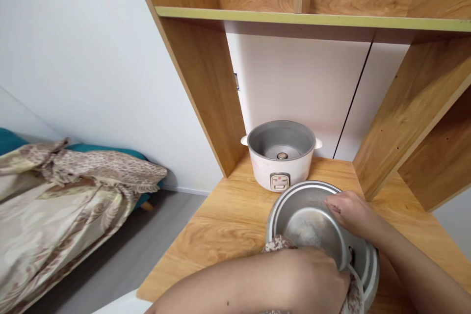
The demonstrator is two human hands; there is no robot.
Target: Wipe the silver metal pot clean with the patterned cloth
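Left hand clutching brown-patterned cloth, right hand gripping concave silver-metal piece, round white cooker near back edge of wooden surface

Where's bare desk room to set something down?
Largest: wooden desktop, between its left edge and the metal cookware. Smaller: between rice cooker and right upright. Crowded: the cookware, with left hand, right hand, patterned cloth.
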